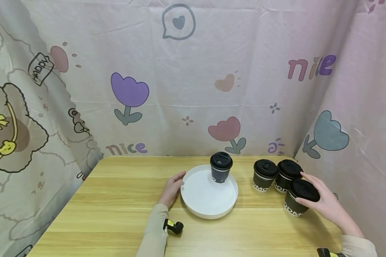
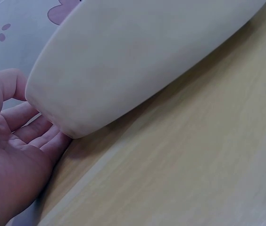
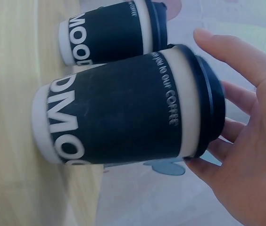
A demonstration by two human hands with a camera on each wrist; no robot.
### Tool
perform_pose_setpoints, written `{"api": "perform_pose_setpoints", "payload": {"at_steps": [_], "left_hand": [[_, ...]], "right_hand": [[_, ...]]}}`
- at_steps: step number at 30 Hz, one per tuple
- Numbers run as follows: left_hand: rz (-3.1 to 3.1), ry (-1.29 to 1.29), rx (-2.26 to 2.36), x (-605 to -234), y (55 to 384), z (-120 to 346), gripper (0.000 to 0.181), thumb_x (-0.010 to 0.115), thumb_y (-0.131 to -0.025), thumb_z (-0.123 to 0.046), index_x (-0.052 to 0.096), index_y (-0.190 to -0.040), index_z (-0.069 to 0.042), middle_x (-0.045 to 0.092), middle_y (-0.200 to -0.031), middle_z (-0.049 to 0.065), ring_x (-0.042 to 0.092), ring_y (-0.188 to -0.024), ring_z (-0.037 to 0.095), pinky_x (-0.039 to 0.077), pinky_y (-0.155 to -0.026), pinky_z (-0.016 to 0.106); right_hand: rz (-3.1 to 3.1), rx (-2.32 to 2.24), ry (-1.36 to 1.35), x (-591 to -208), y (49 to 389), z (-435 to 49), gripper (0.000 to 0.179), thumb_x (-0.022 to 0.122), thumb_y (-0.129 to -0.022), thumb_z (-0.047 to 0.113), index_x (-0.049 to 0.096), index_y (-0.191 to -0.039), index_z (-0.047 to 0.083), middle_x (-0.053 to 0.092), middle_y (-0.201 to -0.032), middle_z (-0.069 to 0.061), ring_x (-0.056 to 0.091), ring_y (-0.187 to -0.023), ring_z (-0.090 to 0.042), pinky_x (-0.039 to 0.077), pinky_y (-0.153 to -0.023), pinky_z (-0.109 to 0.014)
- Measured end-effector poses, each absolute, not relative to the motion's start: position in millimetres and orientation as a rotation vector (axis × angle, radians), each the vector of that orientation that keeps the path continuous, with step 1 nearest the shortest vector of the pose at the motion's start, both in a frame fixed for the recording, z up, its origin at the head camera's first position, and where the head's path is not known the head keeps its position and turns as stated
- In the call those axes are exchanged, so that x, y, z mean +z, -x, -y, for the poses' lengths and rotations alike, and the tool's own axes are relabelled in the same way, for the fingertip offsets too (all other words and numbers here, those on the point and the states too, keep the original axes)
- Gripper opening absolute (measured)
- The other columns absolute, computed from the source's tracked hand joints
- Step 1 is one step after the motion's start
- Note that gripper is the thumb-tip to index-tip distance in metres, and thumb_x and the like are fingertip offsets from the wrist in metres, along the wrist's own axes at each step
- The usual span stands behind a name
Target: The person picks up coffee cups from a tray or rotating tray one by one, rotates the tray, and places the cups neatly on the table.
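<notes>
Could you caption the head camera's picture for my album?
Left hand holds a plate bearing one cup; right hand at another cup.

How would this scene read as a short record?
Left hand: holds the white round tray by its left edge
Right hand: around the lid of the nearest black coffee cup; grip unclear
Beside that: left cup, middle cup, both lidded
On tray: another lidded coffee cup, toward the back
Table: light wood-grain
Backdrop: fabric printed with tulips
</notes>
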State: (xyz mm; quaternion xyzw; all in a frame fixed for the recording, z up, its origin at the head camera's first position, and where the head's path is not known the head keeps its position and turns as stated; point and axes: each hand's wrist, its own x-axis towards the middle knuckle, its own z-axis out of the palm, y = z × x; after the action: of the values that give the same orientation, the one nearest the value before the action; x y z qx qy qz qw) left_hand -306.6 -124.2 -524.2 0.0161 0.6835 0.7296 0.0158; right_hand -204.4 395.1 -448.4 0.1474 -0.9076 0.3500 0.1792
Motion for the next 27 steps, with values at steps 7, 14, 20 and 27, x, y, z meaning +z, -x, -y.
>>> {"api": "perform_pose_setpoints", "payload": {"at_steps": [7,14,20,27], "left_hand": [[-2.129,-0.049,2.275,-524,308,124,0.067,0.051,-0.089,0.004,0.047,-0.155,0.011,0.045,-0.164,0.032,0.042,-0.155,0.046,0.041,-0.128,0.049],[-2.117,-0.050,2.271,-522,307,125,0.066,0.050,-0.090,0.005,0.046,-0.156,0.011,0.044,-0.164,0.032,0.043,-0.154,0.046,0.042,-0.127,0.049],[-2.111,-0.050,2.272,-521,307,125,0.067,0.050,-0.090,0.005,0.045,-0.156,0.011,0.044,-0.164,0.032,0.042,-0.155,0.046,0.043,-0.126,0.045],[-2.113,-0.052,2.275,-520,306,124,0.066,0.050,-0.090,0.005,0.046,-0.155,0.012,0.044,-0.163,0.033,0.043,-0.154,0.046,0.041,-0.127,0.048]], "right_hand": [[2.519,0.945,-0.422,-426,206,-377,0.084,0.081,-0.092,0.015,0.040,-0.165,0.012,0.038,-0.163,-0.034,0.014,-0.142,0.025,0.019,-0.119,-0.084],[2.259,0.987,-0.427,-412,214,-331,0.063,0.079,-0.092,0.002,0.058,-0.151,0.004,0.053,-0.153,0.018,0.037,-0.133,0.026,0.032,-0.117,-0.005],[2.050,1.264,-0.492,-411,230,-289,0.049,0.068,-0.094,-0.015,0.058,-0.142,-0.014,0.058,-0.136,0.032,0.057,-0.124,0.017,0.045,-0.105,-0.001],[2.049,1.456,-0.489,-422,247,-248,0.043,0.063,-0.101,-0.009,0.056,-0.143,-0.015,0.067,-0.135,0.001,0.060,-0.121,0.014,0.049,-0.103,-0.005]]}}
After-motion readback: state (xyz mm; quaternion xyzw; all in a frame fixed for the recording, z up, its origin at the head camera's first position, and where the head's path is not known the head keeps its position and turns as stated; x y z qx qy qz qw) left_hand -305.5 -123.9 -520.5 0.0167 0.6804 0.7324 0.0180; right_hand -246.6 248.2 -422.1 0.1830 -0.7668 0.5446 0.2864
